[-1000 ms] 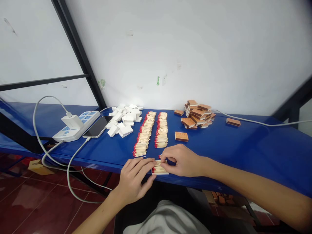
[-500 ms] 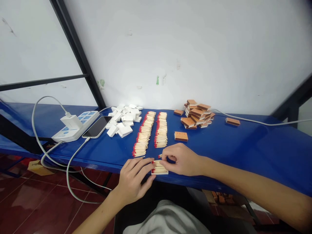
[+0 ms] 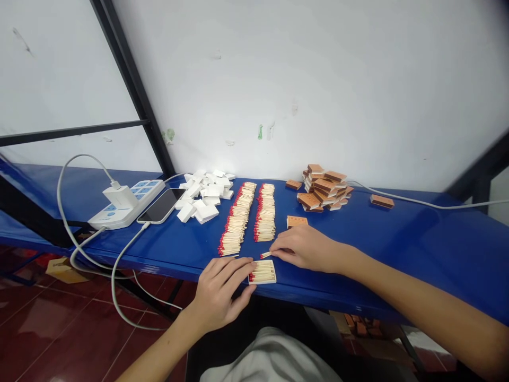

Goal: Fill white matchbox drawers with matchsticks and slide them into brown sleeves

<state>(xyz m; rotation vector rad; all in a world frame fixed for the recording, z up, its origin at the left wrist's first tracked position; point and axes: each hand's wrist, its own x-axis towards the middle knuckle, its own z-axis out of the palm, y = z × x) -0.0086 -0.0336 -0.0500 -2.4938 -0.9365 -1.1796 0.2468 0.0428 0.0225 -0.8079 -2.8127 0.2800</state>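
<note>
At the near edge of the blue table (image 3: 397,244), the left hand (image 3: 222,284) was half open, its thumb and fingertips bracketing the left end of a white tray (image 3: 265,282). That hand was the nearer one, touching the tray, which lay to its right with its long axis running left to right, along the table edge. Inside, thin pale sticks (image 3: 263,271) lay the same way, red heads to the left. Just beyond the tray and to its right, the right hand (image 3: 306,248) was pinched closed at the fingertips on a match (image 3: 265,255), whose red head pointed left; whether it was a single stick could not be told. Past the right hand lay an orange-brown matchbox (image 3: 297,220), partly hidden. Farther off stretched two rows of matches, a longer left row (image 3: 237,218) and a shorter right row (image 3: 265,213), ridged and woody. Behind were a jumbled heap of smooth, white rectangular pieces (image 3: 207,191) and a pile of flat, sharp-cornered matchboxes (image 3: 324,188), before the scuffed pale wall (image 3: 310,79).
</note>
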